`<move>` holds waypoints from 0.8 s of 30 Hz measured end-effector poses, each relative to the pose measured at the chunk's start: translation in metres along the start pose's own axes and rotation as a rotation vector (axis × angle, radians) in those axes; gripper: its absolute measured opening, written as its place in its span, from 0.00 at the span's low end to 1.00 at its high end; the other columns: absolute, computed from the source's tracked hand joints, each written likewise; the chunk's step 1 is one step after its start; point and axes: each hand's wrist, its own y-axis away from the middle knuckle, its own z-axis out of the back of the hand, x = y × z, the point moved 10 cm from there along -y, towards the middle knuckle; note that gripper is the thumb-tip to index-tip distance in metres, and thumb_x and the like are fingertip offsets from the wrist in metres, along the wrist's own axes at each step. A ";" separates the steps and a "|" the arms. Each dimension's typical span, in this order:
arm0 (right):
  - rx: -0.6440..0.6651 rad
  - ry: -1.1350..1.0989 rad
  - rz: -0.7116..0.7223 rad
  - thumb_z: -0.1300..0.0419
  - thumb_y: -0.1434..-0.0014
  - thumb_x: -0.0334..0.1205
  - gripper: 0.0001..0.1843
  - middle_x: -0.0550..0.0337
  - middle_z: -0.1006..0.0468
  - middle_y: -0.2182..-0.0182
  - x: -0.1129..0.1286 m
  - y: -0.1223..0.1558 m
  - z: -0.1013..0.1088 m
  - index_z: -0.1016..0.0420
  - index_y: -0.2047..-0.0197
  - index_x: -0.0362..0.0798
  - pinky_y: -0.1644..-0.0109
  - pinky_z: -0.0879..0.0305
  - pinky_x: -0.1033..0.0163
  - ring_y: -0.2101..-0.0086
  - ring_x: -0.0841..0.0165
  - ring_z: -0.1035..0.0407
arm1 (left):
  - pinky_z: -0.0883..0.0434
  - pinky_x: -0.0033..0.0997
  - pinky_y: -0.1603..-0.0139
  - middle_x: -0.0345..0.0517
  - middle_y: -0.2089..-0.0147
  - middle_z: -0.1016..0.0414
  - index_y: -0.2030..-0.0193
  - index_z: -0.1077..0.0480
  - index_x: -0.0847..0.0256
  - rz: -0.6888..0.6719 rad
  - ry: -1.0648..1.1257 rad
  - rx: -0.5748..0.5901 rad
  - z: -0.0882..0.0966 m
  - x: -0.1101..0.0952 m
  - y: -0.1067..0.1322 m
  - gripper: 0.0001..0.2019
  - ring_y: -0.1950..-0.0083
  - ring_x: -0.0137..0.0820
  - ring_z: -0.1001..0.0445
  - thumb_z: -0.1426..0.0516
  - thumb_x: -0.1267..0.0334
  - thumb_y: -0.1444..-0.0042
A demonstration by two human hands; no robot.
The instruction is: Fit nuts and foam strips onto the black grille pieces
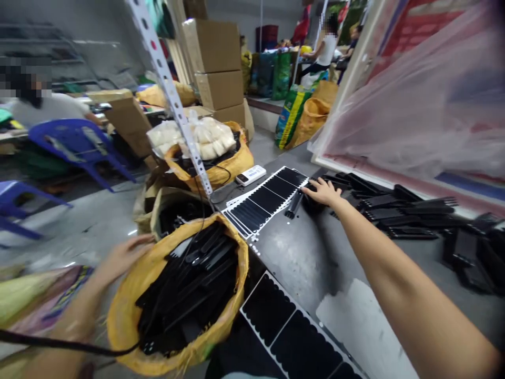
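My right hand [324,192] reaches across the grey table [307,258], its fingers resting on a black plastic piece [313,202] at the edge of a pile of black plastic parts [398,210]. A small black bar [294,204] lies just left of it. My left hand [124,255], blurred by motion, hovers at the left rim of a yellow sack [130,310] filled with long black plastic strips [189,284]. Its fingers look spread with nothing in them.
Sheets of black adhesive pads lie on the table far [266,200] and near [292,337]. A white remote [251,175] sits beyond. More yellow sacks [232,163], a perforated metal post [173,100], cardboard boxes [215,68], blue chairs [74,142] and other people surround the area.
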 end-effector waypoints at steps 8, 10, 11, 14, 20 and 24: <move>0.051 0.094 0.186 0.50 0.34 0.65 0.34 0.46 0.37 0.29 -0.044 0.067 -0.033 0.29 0.35 0.52 0.35 0.59 0.15 0.29 0.37 0.51 | 0.26 0.45 0.45 0.49 0.53 0.19 0.53 0.24 0.65 0.031 -0.030 0.055 -0.056 -0.006 -0.113 0.19 0.51 0.39 0.21 0.40 0.48 0.34; 0.051 0.119 0.247 0.48 0.34 0.65 0.33 0.48 0.35 0.30 -0.049 0.098 -0.032 0.28 0.36 0.53 0.35 0.55 0.16 0.30 0.38 0.49 | 0.28 0.47 0.43 0.54 0.51 0.20 0.52 0.24 0.66 0.053 -0.043 -0.020 -0.037 0.007 -0.112 0.15 0.47 0.44 0.23 0.42 0.54 0.34; 0.017 0.137 0.257 0.46 0.35 0.64 0.33 0.46 0.34 0.31 -0.043 0.112 -0.027 0.28 0.36 0.52 0.35 0.54 0.16 0.30 0.36 0.48 | 0.30 0.46 0.43 0.56 0.50 0.20 0.52 0.23 0.67 0.060 -0.047 -0.054 -0.028 0.012 -0.110 0.15 0.46 0.47 0.24 0.42 0.56 0.35; -0.201 0.102 0.378 0.47 0.32 0.54 0.31 0.35 0.34 0.33 0.043 0.161 0.001 0.31 0.35 0.41 0.32 0.50 0.25 0.31 0.37 0.46 | 0.31 0.44 0.44 0.58 0.50 0.19 0.53 0.22 0.66 0.052 -0.045 -0.117 -0.017 0.016 -0.099 0.15 0.46 0.49 0.24 0.45 0.58 0.36; 0.555 0.144 0.891 0.27 0.46 0.39 0.36 0.44 0.30 0.34 0.313 0.248 -0.107 0.28 0.35 0.50 0.31 0.40 0.44 0.33 0.49 0.39 | 0.31 0.40 0.40 0.53 0.46 0.19 0.51 0.22 0.65 0.002 0.008 -0.252 -0.011 -0.007 -0.082 0.17 0.45 0.43 0.24 0.50 0.69 0.39; 0.693 0.162 0.831 0.16 0.70 0.40 0.67 0.47 0.38 0.28 0.368 0.218 -0.159 0.38 0.27 0.61 0.38 0.30 0.46 0.34 0.42 0.37 | 0.29 0.36 0.41 0.51 0.47 0.18 0.53 0.21 0.63 0.020 0.052 -0.332 0.003 -0.006 -0.067 0.18 0.45 0.42 0.22 0.52 0.69 0.40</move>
